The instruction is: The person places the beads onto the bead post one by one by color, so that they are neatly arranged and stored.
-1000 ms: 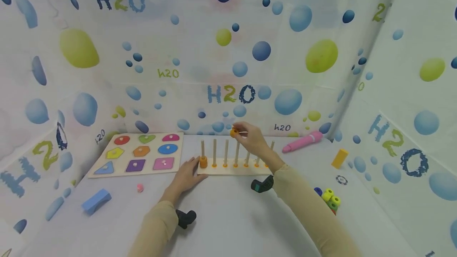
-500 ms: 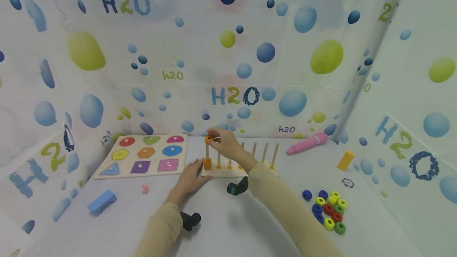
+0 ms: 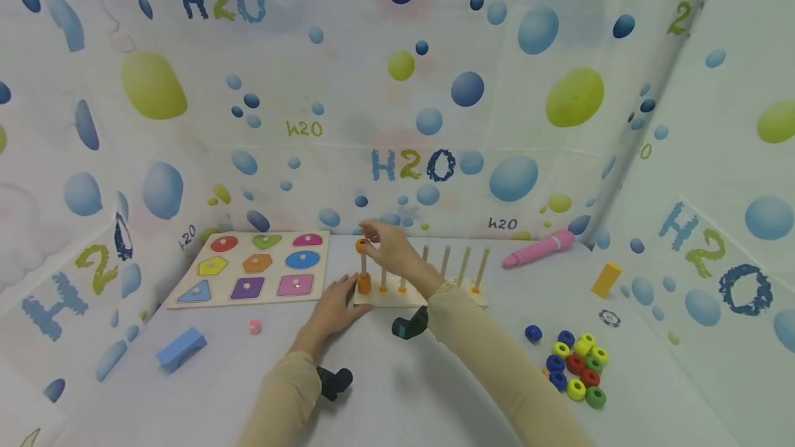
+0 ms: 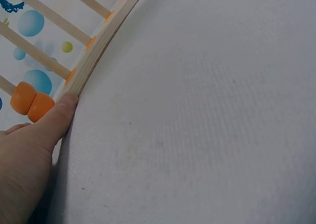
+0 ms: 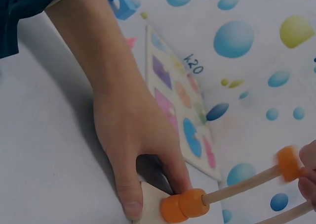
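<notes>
A wooden peg stand (image 3: 394,300) has a row of upright pegs with an orange ring at the foot of most of them. Two orange beads (image 5: 183,205) sit stacked at the bottom of the leftmost peg. At that peg's top, my right hand (image 3: 397,252) pinches another orange bead (image 3: 361,246) between thumb and fingers. It is slightly blurred in the right wrist view, around or against the peg's tip. My left hand (image 3: 335,308) grips the stand's left end, its thumb (image 4: 64,108) along the front edge; its other fingers are partly hidden.
A shape puzzle board (image 3: 248,267) lies left of the stand. Loose coloured beads (image 3: 575,364) are scattered at right. Around are a pink pen-shaped toy (image 3: 539,250), a yellow block (image 3: 606,279), a blue block (image 3: 181,350) and a small pink piece (image 3: 255,326).
My right hand has carried the orange bead leftward from the middle pegs to the leftmost peg's top. The left hand keeps its hold on the stand. The head view has shifted slightly.
</notes>
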Tool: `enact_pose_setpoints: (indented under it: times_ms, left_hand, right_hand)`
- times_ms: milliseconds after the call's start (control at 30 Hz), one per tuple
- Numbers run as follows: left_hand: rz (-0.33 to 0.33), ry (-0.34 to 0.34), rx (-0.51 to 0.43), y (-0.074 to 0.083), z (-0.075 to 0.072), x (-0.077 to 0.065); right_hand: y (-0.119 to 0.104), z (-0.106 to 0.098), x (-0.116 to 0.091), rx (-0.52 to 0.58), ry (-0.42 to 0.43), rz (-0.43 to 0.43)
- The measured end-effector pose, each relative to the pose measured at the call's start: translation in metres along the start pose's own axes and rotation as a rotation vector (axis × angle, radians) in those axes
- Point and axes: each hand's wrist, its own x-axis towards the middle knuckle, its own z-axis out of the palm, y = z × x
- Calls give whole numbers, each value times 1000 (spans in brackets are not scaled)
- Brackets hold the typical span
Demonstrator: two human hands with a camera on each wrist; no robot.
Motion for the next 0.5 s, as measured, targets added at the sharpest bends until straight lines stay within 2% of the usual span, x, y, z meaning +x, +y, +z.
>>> enact_pose_setpoints:
  times_ms: [100, 267, 500]
  left_hand:
    - [7, 2, -4, 3, 1, 0]
    - [24, 2, -1, 5, 2, -1]
    - [32, 8, 9, 3, 0, 0]
  right_hand:
    - [2, -1, -3, 4, 31, -17]
    - [6, -6, -11, 70, 106, -36]
    - [12, -22, -34, 163, 177, -88]
